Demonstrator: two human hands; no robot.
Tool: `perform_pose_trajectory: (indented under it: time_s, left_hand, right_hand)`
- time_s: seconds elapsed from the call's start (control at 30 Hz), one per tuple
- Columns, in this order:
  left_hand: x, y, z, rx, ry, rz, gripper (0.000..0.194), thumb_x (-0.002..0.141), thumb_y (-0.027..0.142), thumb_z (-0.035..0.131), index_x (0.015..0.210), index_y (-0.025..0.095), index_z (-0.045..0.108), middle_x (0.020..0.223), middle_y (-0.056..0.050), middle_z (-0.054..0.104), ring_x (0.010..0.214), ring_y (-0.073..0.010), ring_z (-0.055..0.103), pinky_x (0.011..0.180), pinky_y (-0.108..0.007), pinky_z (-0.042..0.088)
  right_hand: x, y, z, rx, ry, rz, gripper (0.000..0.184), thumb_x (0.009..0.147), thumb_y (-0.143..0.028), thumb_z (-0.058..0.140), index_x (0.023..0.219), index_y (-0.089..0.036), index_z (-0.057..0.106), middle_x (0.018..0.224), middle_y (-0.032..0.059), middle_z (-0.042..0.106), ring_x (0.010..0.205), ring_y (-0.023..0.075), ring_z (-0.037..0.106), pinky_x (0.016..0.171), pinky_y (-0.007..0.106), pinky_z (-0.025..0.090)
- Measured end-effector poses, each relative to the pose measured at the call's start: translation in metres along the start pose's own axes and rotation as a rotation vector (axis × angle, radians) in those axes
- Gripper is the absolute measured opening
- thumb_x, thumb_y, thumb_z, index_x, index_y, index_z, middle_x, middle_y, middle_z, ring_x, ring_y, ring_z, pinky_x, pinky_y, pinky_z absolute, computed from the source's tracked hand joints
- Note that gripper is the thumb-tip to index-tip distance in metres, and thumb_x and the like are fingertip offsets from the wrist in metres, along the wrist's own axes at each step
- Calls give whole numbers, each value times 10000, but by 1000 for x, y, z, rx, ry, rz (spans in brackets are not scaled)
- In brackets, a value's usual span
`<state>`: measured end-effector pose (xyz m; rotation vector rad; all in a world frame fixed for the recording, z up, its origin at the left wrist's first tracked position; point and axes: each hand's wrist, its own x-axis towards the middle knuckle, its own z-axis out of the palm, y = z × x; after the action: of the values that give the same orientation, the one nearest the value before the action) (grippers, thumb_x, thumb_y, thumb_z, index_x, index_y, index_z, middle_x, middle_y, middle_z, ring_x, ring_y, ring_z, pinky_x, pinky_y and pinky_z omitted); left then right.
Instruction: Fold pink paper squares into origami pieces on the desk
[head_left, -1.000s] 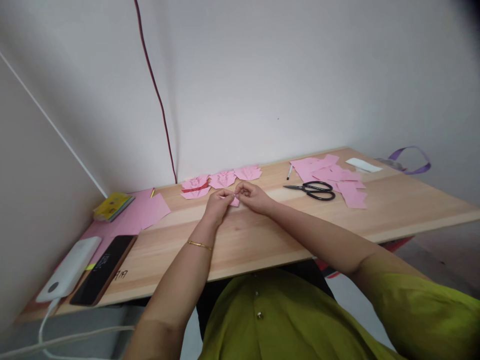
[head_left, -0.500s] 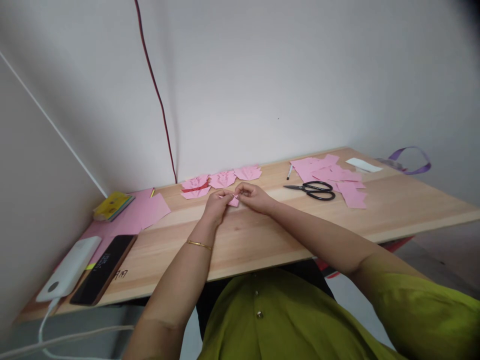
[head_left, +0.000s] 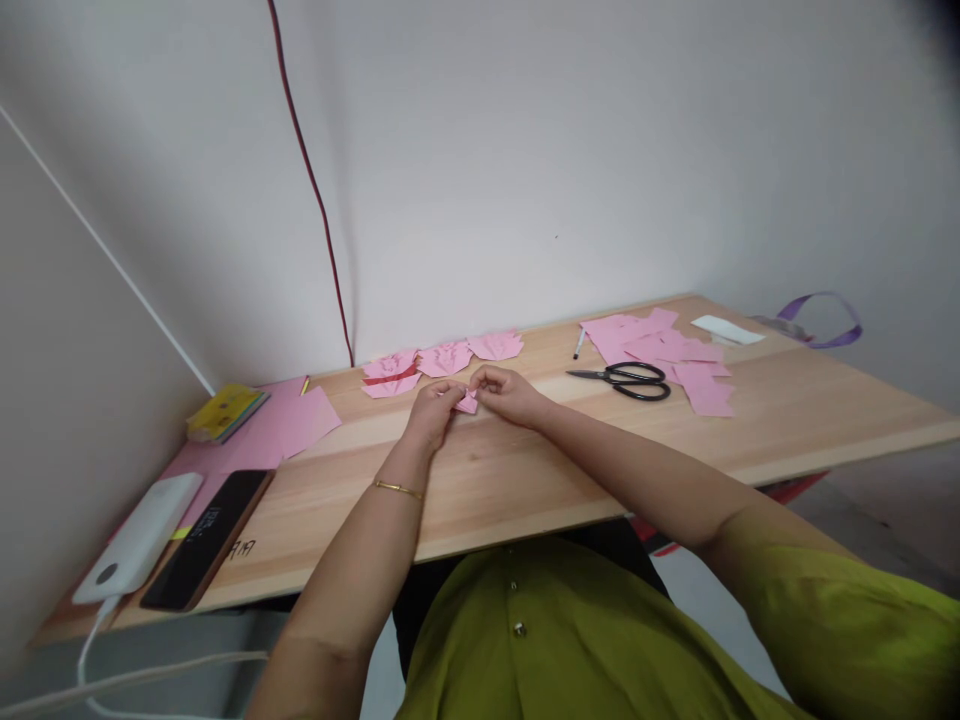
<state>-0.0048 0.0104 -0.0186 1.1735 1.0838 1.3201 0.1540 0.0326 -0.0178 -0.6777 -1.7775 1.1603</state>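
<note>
A small folded piece of pink paper (head_left: pixel 468 403) is pinched between my two hands, low over the middle of the wooden table (head_left: pixel 517 490). My left hand (head_left: pixel 435 410) grips its left side between thumb and fingers. At its upper right edge, my right hand (head_left: pixel 510 394) closes thumb and fingertips on it. Parts of the paper are covered by my fingers. Just behind my hands, several pink paper cut-outs (head_left: pixel 445 358) lie in a row along the wall, a red strip (head_left: pixel 391 378) across the leftmost.
To the right are black-handled scissors (head_left: pixel 630 380), a pen (head_left: pixel 579 343), pink paper scraps (head_left: pixel 667 345) and a white strip (head_left: pixel 727 330). On the left lie pink sheets (head_left: pixel 300 425), a yellow packet (head_left: pixel 227 412), a white power bank (head_left: pixel 139 540) and a phone (head_left: pixel 208 540).
Slightly more of the pink paper shows between my hands than before, as my fingertips shift a little on it. Everything else on the table stays where it was.
</note>
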Motion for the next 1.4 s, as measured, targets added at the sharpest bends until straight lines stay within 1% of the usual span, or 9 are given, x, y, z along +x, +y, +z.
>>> perform_pose_trajectory:
  time_s: [0.3, 0.43, 0.63, 0.8, 0.93, 1.13, 1.4]
  left_hand:
    - [1, -2, -2, 23, -52, -3, 153, 628, 268, 677, 670, 121, 664, 628, -23, 640, 591, -117, 555, 599, -235, 425]
    - [1, -2, -2, 31, -44, 1, 148, 636, 272, 667, 650, 124, 660, 640, -28, 638, 613, -123, 558, 608, -237, 426]
    - [0, -1, -1, 55, -31, -1, 156, 628, 275, 701, 627, 132, 640, 591, 6, 592, 558, -91, 497, 573, -215, 381]
    - [-1, 1, -1, 71, -26, -14, 180, 608, 295, 720, 622, 138, 635, 566, 14, 577, 536, -94, 484, 552, -223, 362]
    - [-1, 3, 1, 78, -18, -14, 186, 606, 304, 713, 609, 141, 625, 554, 18, 562, 527, -92, 472, 556, -228, 365]
    - [0, 0, -1, 121, -26, -16, 190, 623, 308, 698, 650, 133, 628, 600, 4, 591, 558, -103, 500, 573, -228, 374]
    - [-2, 1, 0, 220, -13, 6, 148, 637, 279, 672, 631, 137, 630, 592, 14, 593, 550, -91, 479, 566, -215, 343]
  right_hand:
    - [0, 0, -1, -25, -9, 10, 116, 697, -246, 541, 775, -160, 549, 704, -19, 529, 624, 98, 470, 589, 225, 379]
    - [0, -1, -1, -39, -8, 17, 111, 695, -231, 534, 778, -160, 550, 709, -16, 536, 637, 101, 475, 588, 224, 374]
    - [-1, -3, 0, -68, -10, 39, 101, 688, -217, 519, 769, -159, 537, 644, -42, 492, 558, 80, 414, 535, 214, 323]
    - [-2, -5, 0, -81, -17, 41, 103, 694, -213, 512, 776, -158, 537, 630, -47, 473, 548, 78, 396, 521, 214, 304]
    - [-2, -3, -1, -94, -19, 37, 105, 699, -222, 512, 775, -155, 540, 629, -46, 471, 552, 80, 394, 518, 212, 299]
    - [-1, 0, -1, -117, -18, 40, 107, 695, -207, 510, 782, -154, 542, 631, -46, 480, 563, 82, 402, 525, 205, 305]
    - [-1, 0, 0, -131, -25, 62, 93, 686, -205, 510, 763, -160, 534, 615, -51, 480, 544, 82, 401, 529, 208, 308]
